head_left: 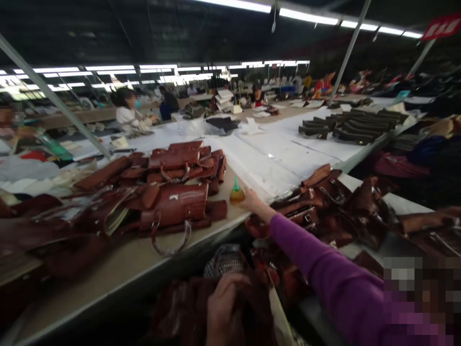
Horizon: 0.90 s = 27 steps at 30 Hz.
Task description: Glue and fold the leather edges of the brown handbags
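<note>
My right hand [253,200], in a purple sleeve, reaches out over the table edge. Its fingers are closed at the right side of a small squeeze bottle [236,195] with amber contents and a pointed green nozzle, standing upright on the tan tabletop. Low in the view, my left hand [226,300] grips a dark reddish-brown leather bag [187,307]; its fingertips are partly hidden by the leather. To the left of the bottle lies a crocodile-patterned brown handbag [175,204] with its looped handle hanging toward the table edge.
More brown handbags [176,156] are piled at left, and brown bag parts [324,197] at right. Dark green pieces [353,127] line the far right of the white-covered table [262,163]. A slanted metal pole [54,96] rises at left. Several people work farther back.
</note>
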Tool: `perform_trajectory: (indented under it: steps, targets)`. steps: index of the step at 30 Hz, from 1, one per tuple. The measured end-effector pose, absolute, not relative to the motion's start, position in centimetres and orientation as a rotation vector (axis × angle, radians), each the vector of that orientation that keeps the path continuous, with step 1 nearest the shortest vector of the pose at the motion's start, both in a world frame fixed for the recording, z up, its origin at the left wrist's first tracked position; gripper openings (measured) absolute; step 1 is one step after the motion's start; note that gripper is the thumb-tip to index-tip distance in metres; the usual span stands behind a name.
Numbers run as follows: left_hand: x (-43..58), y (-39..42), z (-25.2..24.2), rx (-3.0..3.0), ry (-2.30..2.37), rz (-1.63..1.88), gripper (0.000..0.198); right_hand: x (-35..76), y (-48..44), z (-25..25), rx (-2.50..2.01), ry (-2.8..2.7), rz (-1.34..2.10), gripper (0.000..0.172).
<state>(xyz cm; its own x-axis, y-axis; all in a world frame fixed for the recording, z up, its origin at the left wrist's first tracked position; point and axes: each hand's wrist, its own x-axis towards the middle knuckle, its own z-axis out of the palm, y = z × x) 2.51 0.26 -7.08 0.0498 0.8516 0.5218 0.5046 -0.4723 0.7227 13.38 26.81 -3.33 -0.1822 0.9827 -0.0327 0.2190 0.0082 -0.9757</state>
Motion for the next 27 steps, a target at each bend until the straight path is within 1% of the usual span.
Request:
perform_trajectory:
  steps: [4,6,7,9,11,14,17,21,27]
  targets:
    - [3.0,0.1,-7.3,1.999,1.429,1.424,0.022,19.4,21.5,-3.5,-1.256,-1.625,1.315,0.038]
    - [3.3,0.1,-7.1,1.994,1.437,1.424,0.021,23.9,16.7,-3.6,-1.247,-1.678,1.439,0.030]
    - [3.4,0.1,-7.0,1.997,1.434,1.426,0.020,26.2,14.2,-3.8,-1.267,-1.690,1.499,0.030]
    - [3.8,0.2,-7.1,2.028,1.414,1.447,0.019,30.1,9.2,-4.8,-1.353,-1.673,1.582,0.038]
    - [4.2,0.3,-7.3,2.048,1.385,1.467,0.018,32.9,4.9,-6.4,-1.442,-1.638,1.653,0.042]
    - [4.8,0.5,-7.6,2.047,1.366,1.462,0.017,34.5,0.2,-8.7,-1.518,-1.587,1.785,0.047]
    - [5.3,0.7,-7.8,2.043,1.365,1.448,0.017,34.1,-2.6,-10.2,-1.530,-1.542,1.889,0.049]
    - [5.7,0.8,-7.7,2.050,1.385,1.426,0.018,33.2,-4.3,-10.7,-1.502,-1.495,1.976,0.048]
    - [5.9,0.8,-7.3,2.041,1.426,1.407,0.018,32.1,-4.4,-10.5,-1.431,-1.445,2.005,0.034]
